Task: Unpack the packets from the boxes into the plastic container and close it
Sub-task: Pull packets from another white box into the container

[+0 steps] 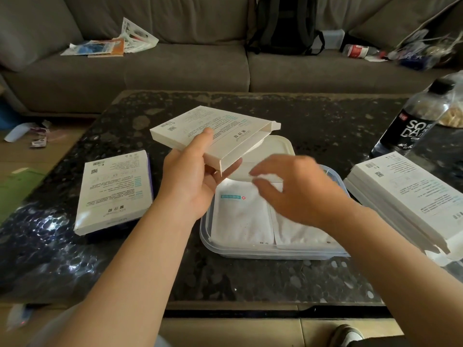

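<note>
Left hand (193, 176) grips the open box (225, 128), thumb on top and fingers under, tilted above the far edge of the plastic container (208, 241). Right hand (298, 189) hovers over the container with fingers parted and loosely curved. It's motion-blurred, so I can't tell if it's pinching anything. Two white packets (240, 216) lie flat side by side in the container. The lid (273, 149) sits just behind it, partly under the held box. One more box (112, 191) lies on the table (250, 279) to the left, and a stack of boxes (406, 196) sits to the right. The packets look light, thin, floppy and likely slick, so pinch an edge or corner, not the middle. The box is light card that crushes easily, so hold it by the long sides, open end down.
</note>
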Available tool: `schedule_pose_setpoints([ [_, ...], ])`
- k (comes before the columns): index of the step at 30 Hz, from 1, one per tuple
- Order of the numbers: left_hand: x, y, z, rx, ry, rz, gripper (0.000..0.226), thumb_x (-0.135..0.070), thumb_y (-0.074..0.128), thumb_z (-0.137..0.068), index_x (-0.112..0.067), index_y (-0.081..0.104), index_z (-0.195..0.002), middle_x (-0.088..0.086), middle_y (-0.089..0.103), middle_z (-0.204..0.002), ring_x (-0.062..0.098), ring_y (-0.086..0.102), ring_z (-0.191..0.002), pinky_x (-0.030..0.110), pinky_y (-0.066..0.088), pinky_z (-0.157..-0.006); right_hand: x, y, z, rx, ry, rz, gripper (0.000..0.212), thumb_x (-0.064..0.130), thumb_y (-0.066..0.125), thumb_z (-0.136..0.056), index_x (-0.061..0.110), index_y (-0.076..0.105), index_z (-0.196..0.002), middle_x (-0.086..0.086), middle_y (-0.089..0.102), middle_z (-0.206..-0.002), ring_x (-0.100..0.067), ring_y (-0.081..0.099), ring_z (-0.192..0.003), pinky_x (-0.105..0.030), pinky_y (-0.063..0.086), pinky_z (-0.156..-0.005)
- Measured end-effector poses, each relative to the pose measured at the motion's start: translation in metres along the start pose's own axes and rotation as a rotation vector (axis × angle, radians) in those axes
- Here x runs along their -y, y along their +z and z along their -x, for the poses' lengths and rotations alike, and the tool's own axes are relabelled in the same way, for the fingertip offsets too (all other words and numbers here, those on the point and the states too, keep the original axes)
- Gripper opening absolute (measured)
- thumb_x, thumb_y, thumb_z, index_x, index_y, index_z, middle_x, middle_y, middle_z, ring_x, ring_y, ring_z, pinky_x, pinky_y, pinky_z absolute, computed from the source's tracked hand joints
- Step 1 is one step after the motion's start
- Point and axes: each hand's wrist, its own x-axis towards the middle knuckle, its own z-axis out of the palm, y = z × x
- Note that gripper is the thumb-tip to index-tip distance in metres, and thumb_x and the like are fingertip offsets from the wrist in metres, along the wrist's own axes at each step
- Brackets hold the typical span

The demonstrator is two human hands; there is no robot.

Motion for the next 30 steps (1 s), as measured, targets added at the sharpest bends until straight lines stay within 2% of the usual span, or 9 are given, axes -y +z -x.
schedule_pose_setpoints([
  [2,-0.001,0.001,0.001,0.017,0.001,0.011,0.037,-0.025,0.071,-0.098,-0.027,0.062,-0.135,0.006,0.077,-0.118,0.022,0.078,-0.100,0.040,0.065,-0.073,0.000,-0.004,-0.003,-0.313,-0.112,0.049,0.018,0.016,0.066,-0.093,0.012,0.074,-0.108,-0.002,0.074,-0.106,-0.019,0.069,-0.093,-0.033,0.060,-0.077],
  [5,-0.001,0.004,0.004,0.034,-0.005,0.018,0.037,-0.028,0.068,-0.100,-0.027,0.061,-0.136,0.007,0.076,-0.119,0.023,0.078,-0.101,0.039,0.065,-0.073,0.002,0.002,-0.003,-0.475,-0.193,0.114,0.020,0.009,0.068,-0.089,0.007,0.074,-0.108,-0.007,0.074,-0.106,-0.024,0.067,-0.094,-0.034,0.059,-0.074],
  [9,0.000,0.005,0.007,0.066,-0.031,0.029,0.037,-0.032,0.062,-0.104,-0.020,0.060,-0.139,0.012,0.076,-0.120,0.024,0.078,-0.102,0.035,0.064,-0.070,0.002,0.008,-0.003,-0.422,-0.252,0.159,0.027,0.011,0.068,-0.090,0.009,0.072,-0.116,-0.005,0.072,-0.117,-0.025,0.066,-0.101,-0.031,0.055,-0.083],
  [12,-0.001,0.004,0.008,0.071,-0.020,0.023,0.037,-0.033,0.060,-0.105,-0.021,0.059,-0.140,0.011,0.075,-0.120,0.024,0.078,-0.102,0.035,0.064,-0.071,0.004,0.011,-0.002,-0.350,-0.220,0.185,0.035,0.013,0.072,-0.089,0.009,0.069,-0.124,-0.007,0.069,-0.124,-0.026,0.064,-0.109,-0.028,0.051,-0.087],
  [18,0.006,0.007,0.010,0.062,0.035,-0.037,0.036,-0.033,0.061,-0.104,-0.026,0.058,-0.139,0.006,0.076,-0.121,0.023,0.077,-0.105,0.037,0.065,-0.078,0.007,0.020,-0.002,-0.320,-0.172,0.219,0.038,0.010,0.075,-0.087,0.009,0.067,-0.124,-0.019,0.061,-0.118,-0.032,0.065,-0.093,-0.040,0.061,-0.065],
  [23,0.006,0.006,0.009,0.056,0.024,-0.047,0.033,-0.030,0.062,-0.104,-0.027,0.060,-0.136,0.004,0.078,-0.118,0.022,0.078,-0.101,0.035,0.065,-0.071,0.007,0.022,-0.004,-0.451,-0.178,0.206,0.019,0.009,0.077,-0.085,0.005,0.076,-0.104,-0.018,0.062,-0.098,-0.034,0.064,-0.086,-0.040,0.059,-0.057],
  [25,0.006,0.004,0.007,0.046,0.022,-0.062,0.033,-0.030,0.064,-0.103,-0.028,0.061,-0.136,0.003,0.078,-0.119,0.023,0.078,-0.102,0.038,0.065,-0.074,0.008,0.019,-0.005,-0.501,-0.183,0.211,0.013,0.008,0.079,-0.083,0.003,0.078,-0.095,-0.016,0.062,-0.091,-0.032,0.061,-0.081,-0.039,0.057,-0.055],
  [28,0.002,0.001,0.002,0.006,0.039,-0.068,0.034,-0.032,0.066,-0.101,-0.029,0.063,-0.135,0.001,0.078,-0.118,0.020,0.078,-0.102,0.035,0.064,-0.076,0.008,0.015,-0.003,-0.540,-0.186,0.218,0.009,0.004,0.081,-0.080,0.004,0.074,-0.086,-0.017,0.064,-0.097,-0.033,0.059,-0.083,-0.041,0.055,-0.061],
  [30,-0.001,-0.002,0.000,-0.013,0.043,-0.060,0.032,-0.031,0.067,-0.101,-0.029,0.064,-0.133,0.001,0.079,-0.112,0.017,0.078,-0.098,0.034,0.064,-0.074,0.008,0.015,0.000,-0.501,-0.192,0.191,0.013,0.001,0.079,-0.080,0.007,0.068,-0.085,-0.017,0.066,-0.107,-0.033,0.059,-0.089,-0.036,0.057,-0.069],
])
